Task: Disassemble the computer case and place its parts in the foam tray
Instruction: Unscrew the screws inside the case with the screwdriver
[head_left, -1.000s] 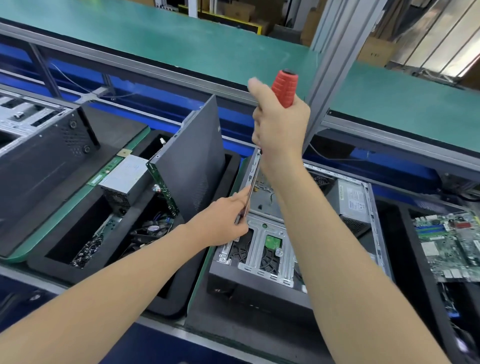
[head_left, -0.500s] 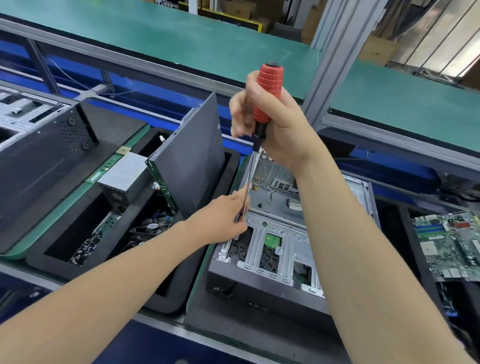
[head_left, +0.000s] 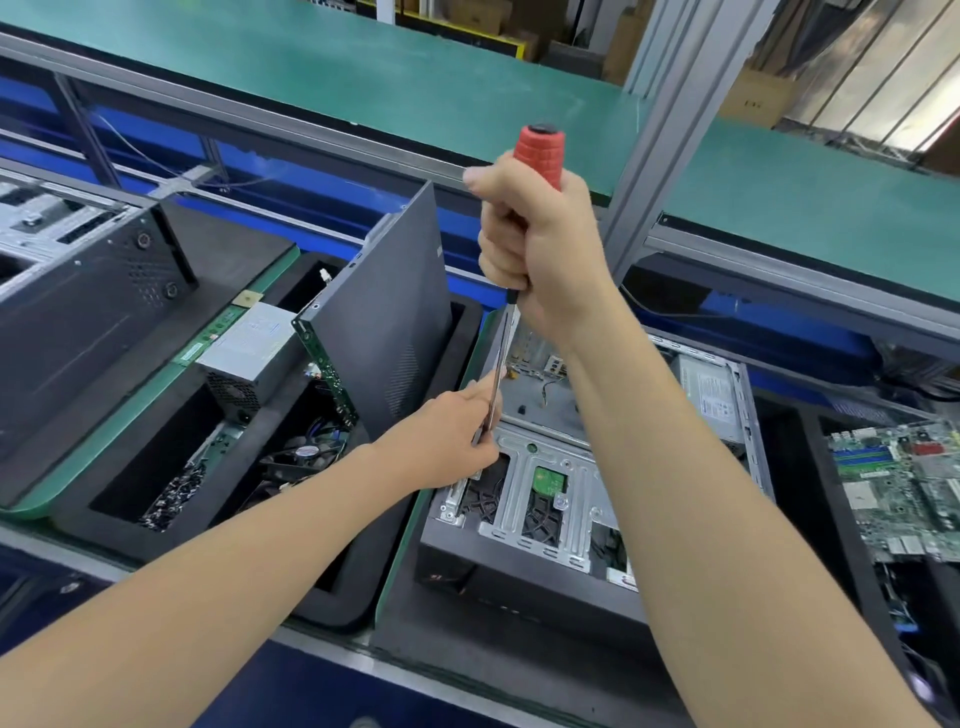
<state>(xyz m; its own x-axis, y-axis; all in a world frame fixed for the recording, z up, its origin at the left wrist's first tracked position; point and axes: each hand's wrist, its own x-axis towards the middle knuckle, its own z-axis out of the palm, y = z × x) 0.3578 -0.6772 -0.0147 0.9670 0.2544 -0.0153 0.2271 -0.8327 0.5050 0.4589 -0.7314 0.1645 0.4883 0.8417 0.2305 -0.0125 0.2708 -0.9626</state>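
The right hand (head_left: 540, 249) is clenching the screwdriver (head_left: 540, 156) near upright above the case (head_left: 545, 488); the left hand (head_left: 447, 441), nearer the case, is pinching its shaft low down.

The screwdriver (head_left: 540, 156) has a red, ribbed, rubbery handle and a bright metal shaft. The computer case (head_left: 514, 499) shows dull silvery sheet metal. The foam tray (head_left: 340, 603) is matt black and the side panel (head_left: 387, 312) is matt grey.

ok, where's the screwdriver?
Centre of the head view: the screwdriver stands nearly upright in the right hand, shaft pinched by the left hand, at the left edge of the computer case.
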